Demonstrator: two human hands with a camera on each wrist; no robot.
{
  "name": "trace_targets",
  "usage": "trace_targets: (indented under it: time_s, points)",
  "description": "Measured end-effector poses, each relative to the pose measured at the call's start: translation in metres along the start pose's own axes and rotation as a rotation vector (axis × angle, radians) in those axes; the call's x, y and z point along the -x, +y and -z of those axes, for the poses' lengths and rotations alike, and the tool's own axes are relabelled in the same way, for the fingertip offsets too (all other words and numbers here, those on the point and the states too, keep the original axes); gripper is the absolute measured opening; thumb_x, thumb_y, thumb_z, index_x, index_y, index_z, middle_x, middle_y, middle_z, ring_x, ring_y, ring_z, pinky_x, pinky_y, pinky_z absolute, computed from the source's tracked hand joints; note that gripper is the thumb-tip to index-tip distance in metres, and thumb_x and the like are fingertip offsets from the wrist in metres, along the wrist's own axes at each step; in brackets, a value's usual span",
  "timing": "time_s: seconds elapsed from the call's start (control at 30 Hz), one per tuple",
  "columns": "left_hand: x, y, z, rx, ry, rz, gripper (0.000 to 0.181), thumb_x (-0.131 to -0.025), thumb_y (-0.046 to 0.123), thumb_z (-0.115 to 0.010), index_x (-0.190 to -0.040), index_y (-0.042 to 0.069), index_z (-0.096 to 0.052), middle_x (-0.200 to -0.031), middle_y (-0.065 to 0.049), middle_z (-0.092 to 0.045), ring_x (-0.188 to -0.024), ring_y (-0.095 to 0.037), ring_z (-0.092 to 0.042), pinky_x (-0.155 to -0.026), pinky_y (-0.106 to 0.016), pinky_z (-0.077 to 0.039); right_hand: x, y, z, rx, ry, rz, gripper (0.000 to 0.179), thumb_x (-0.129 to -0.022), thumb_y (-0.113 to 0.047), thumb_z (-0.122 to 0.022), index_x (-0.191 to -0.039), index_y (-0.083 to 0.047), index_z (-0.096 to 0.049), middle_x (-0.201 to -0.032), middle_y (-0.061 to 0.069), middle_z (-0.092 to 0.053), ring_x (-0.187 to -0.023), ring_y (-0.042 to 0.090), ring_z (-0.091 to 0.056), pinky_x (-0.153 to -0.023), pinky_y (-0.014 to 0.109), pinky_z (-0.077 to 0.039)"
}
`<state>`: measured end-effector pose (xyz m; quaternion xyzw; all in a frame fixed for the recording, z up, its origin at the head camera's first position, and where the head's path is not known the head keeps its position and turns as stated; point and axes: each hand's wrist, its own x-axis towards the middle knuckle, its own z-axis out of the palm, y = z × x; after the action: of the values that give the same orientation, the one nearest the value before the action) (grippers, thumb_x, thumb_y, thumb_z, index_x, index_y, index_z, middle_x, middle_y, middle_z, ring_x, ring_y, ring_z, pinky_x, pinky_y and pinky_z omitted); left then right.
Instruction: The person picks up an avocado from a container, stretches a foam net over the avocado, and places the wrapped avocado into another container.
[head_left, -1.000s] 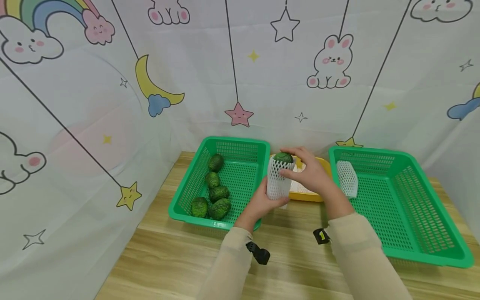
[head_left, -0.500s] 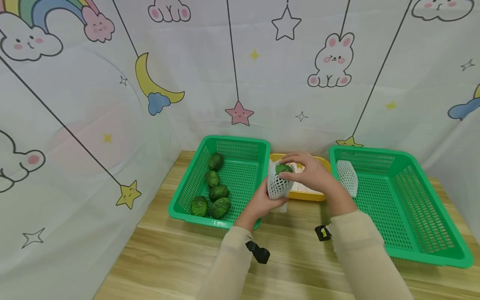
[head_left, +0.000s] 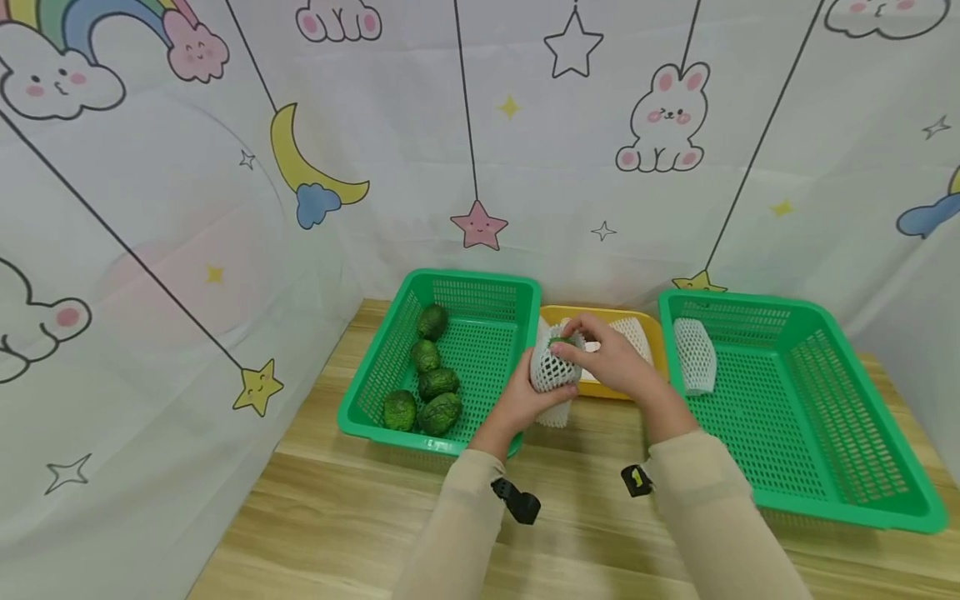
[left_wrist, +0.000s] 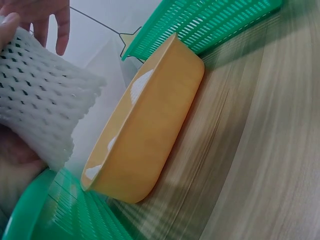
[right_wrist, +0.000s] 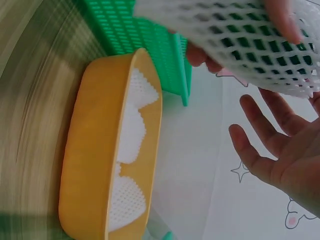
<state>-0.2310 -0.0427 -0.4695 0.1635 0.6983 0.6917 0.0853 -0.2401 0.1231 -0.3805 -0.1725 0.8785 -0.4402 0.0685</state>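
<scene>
An avocado (head_left: 561, 342) sits inside a white foam net sleeve (head_left: 555, 372), with only a little of its green top showing at the opening. My left hand (head_left: 519, 402) grips the sleeve from below and the left side. At the upper rim, my right hand (head_left: 617, 363) pinches the netting between thumb and index finger, its other fingers spread loosely in the right wrist view. Dark skin shows through the stretched mesh (right_wrist: 255, 42) there. The sleeve's slack lower end (left_wrist: 75, 110) hangs past my left hand in the left wrist view.
Several bare avocados (head_left: 438, 385) lie in the left green basket (head_left: 360, 429). Behind my hands, a yellow basket (head_left: 654, 333) holds white foam nets (head_left: 633, 333). The right green basket (head_left: 832, 517) contains a foam-netted piece (head_left: 696, 357) at its left wall. Patterned cloth (head_left: 420, 150) hangs behind.
The avocado has sunk deeper into the sleeve, and the mesh has stretched round it. My right hand has come down and left with it, its fingers drawn in at the rim.
</scene>
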Motion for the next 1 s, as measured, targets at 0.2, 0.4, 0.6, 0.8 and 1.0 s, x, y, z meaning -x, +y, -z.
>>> trace_targets:
  time_s: [0.2, 0.4, 0.6, 0.8, 1.0]
  points:
    - [0.001, 0.000, 0.003, 0.014, 0.021, -0.028, 0.073, -0.081, 0.036, -0.071, -0.137, 0.013, -0.030, -0.120, -0.010, -0.048, -0.098, -0.020, -0.055, -0.080, -0.034, -0.050, 0.001, 0.001, -0.002, 0.060, 0.001, 0.069, 0.040, -0.080, -0.042, -0.070, -0.105, -0.013, -0.057, -0.114, 0.008, -0.057, -0.109, 0.029, -0.049, -0.088, 0.049, -0.041]
    - [0.001, 0.001, 0.006, -0.019, 0.024, 0.002, 0.075, -0.081, 0.038, -0.071, -0.139, 0.015, -0.030, -0.121, -0.009, -0.048, -0.099, -0.019, -0.055, -0.080, -0.033, -0.049, 0.000, -0.003, -0.006, 0.114, -0.036, 0.072, 0.045, -0.077, -0.041, -0.075, -0.106, -0.012, -0.055, -0.112, 0.009, -0.058, -0.105, 0.032, -0.053, -0.082, 0.043, -0.046]
    - [0.000, 0.004, 0.007, -0.003, 0.001, 0.017, 0.075, -0.084, 0.026, -0.070, -0.142, 0.013, -0.025, -0.126, -0.012, -0.046, -0.102, -0.022, -0.055, -0.082, -0.035, -0.049, -0.001, -0.002, -0.009, 0.090, -0.035, 0.043, 0.045, -0.079, -0.041, -0.072, -0.107, -0.012, -0.053, -0.111, 0.010, -0.057, -0.100, 0.031, -0.055, -0.074, 0.038, -0.050]
    - [-0.001, 0.003, 0.003, 0.042, -0.005, 0.032, 0.074, -0.086, 0.016, -0.067, -0.143, 0.014, -0.021, -0.128, -0.013, -0.045, -0.106, -0.023, -0.054, -0.084, -0.036, -0.048, -0.001, 0.003, -0.003, -0.032, 0.092, -0.057, 0.059, -0.084, -0.047, -0.065, -0.126, -0.012, -0.044, -0.115, 0.013, -0.052, -0.100, 0.031, -0.053, -0.070, 0.037, -0.049]
    - [-0.001, 0.003, 0.001, 0.012, 0.014, 0.009, 0.061, -0.087, 0.026, -0.066, -0.137, 0.011, -0.033, -0.122, -0.012, -0.051, -0.104, -0.023, -0.054, -0.085, -0.036, -0.047, -0.002, 0.006, 0.001, -0.074, 0.160, -0.084, 0.062, -0.086, -0.050, -0.059, -0.134, -0.014, -0.043, -0.119, 0.013, -0.050, -0.101, 0.030, -0.050, -0.070, 0.036, -0.047]
